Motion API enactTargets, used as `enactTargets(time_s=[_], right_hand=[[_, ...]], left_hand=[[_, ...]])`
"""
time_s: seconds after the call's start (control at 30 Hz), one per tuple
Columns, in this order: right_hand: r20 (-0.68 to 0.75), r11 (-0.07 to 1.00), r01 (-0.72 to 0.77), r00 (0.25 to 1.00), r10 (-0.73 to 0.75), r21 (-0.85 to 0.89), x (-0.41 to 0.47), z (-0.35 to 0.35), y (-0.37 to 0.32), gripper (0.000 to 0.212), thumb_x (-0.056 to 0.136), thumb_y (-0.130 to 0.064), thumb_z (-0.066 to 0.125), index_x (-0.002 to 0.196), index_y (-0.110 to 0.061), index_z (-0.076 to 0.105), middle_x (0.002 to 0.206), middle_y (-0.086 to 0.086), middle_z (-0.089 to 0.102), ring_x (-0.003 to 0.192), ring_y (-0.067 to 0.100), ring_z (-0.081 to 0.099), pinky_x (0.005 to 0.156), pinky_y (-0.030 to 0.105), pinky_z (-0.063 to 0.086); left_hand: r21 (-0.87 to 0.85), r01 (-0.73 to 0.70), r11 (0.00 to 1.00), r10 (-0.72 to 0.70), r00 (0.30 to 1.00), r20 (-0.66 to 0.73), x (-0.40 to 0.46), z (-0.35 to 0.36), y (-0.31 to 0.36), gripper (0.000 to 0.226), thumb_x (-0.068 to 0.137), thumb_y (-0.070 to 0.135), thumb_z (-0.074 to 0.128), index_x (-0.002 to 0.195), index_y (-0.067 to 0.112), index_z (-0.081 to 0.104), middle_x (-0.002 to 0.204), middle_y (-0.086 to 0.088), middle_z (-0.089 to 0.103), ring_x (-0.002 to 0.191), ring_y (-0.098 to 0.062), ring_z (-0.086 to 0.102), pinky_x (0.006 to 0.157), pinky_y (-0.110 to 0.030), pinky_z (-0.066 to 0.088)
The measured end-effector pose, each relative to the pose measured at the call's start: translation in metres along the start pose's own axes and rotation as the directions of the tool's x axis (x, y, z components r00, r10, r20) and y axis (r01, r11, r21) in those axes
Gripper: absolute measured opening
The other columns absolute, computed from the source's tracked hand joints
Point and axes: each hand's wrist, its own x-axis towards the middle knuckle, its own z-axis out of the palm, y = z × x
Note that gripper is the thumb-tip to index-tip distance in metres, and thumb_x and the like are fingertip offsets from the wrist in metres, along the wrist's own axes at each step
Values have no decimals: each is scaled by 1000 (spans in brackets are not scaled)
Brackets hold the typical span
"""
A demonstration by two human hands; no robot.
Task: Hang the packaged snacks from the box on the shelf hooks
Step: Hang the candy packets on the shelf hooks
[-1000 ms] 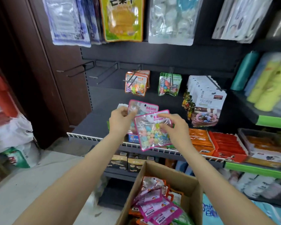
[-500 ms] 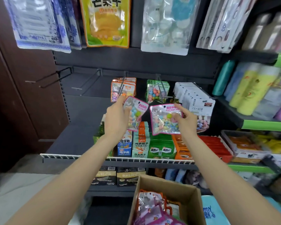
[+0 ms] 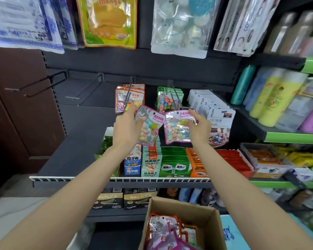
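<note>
- The left hand [image 3: 126, 129] holds one pink candy bag [image 3: 149, 126] in the middle of the frame, with its fingers curled round the bag's left edge.
- The right hand [image 3: 200, 127] pinches a second pink candy bag [image 3: 178, 126] by its top right corner, just right of the first bag.
- Both bags are up in front of the shelf, below the row of hooks, and the two bags are apart.
- The box [image 3: 184, 222] with more snacks sits at the bottom of the frame.
- The left bag leans, with its top tipped to the right. Its long side runs up and down, and its hole is at the top.
- The right bag is nearly straight, with its hole at the top too and its front toward us.
- I think the next move is to slide a bag's hole onto an empty hook [image 3: 42, 83] at the left of the frame.
- To do it well, hang one bag at a time, hold it near the top, line the hole up with the hook tip, and push it back.
</note>
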Motion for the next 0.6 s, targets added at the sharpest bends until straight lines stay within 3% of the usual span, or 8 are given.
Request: enactTargets(time_s=[0.1, 0.2, 0.27, 0.37, 0.47, 0.6], right_hand=[[20, 993, 44, 999, -42, -105, 5, 3, 1, 38, 93, -7, 54, 129, -18, 57, 137, 4, 51, 122, 16, 47, 91, 12, 30], [70, 970, 114, 992, -101, -213, 14, 7, 7, 40, 93, -10, 55, 132, -17, 54, 135, 9, 50, 119, 22, 50, 102, 30, 37], [141, 937, 177, 980, -140, -301, 22, 11, 13, 44, 93, -11, 54, 137, -16, 48, 137, 10, 45, 112, 22, 52, 100, 31, 38], [251, 906, 252, 953, -171, -340, 38, 23, 23, 58, 92, -1, 50, 145, -13, 33, 142, 13, 32, 123, 26, 43, 104, 32, 36], [334, 931, 194, 939, -84, -309, 56, 37, 25, 58, 93, 0, 40, 146, -13, 21, 141, 13, 24, 129, 28, 33, 110, 40, 32], [375, 865, 213, 926, -32, -454, 92, 57, 44, 57, 90, 2, 42, 145, -2, 24, 147, 19, 23, 133, 30, 28, 109, 29, 21]], left_hand=[[-9, -3, 1000, 3, 1000, 10, 3, 3, 1, 22, 93, 23, 56, 113, 12, 55, 72, -1, 55, 65, -21, 53, 59, -31, 42], [-25, 5, 1000, -4, 1000, 14, 8, 6, 0, 23, 93, 24, 57, 113, 14, 55, 76, -4, 60, 72, -26, 59, 64, -36, 49], [-18, 2, 1000, -2, 1000, 14, 13, 10, 0, 23, 93, 24, 57, 113, 13, 55, 69, -1, 55, 64, -23, 53, 61, -33, 44], [-10, -6, 1000, 6, 1000, 11, 25, 18, 0, 21, 93, 23, 57, 109, 10, 56, 62, 1, 48, 54, -16, 43, 55, -31, 36], [-14, 8, 1000, -8, 1000, 16, 37, 28, 2, 18, 93, 20, 56, 108, 10, 53, 61, 5, 39, 57, -17, 44, 52, -29, 32], [-13, 22, 1000, -22, 1000, 18, 47, 44, -4, 13, 93, 17, 56, 102, 8, 50, 63, 3, 41, 60, -18, 41, 55, -29, 30]])
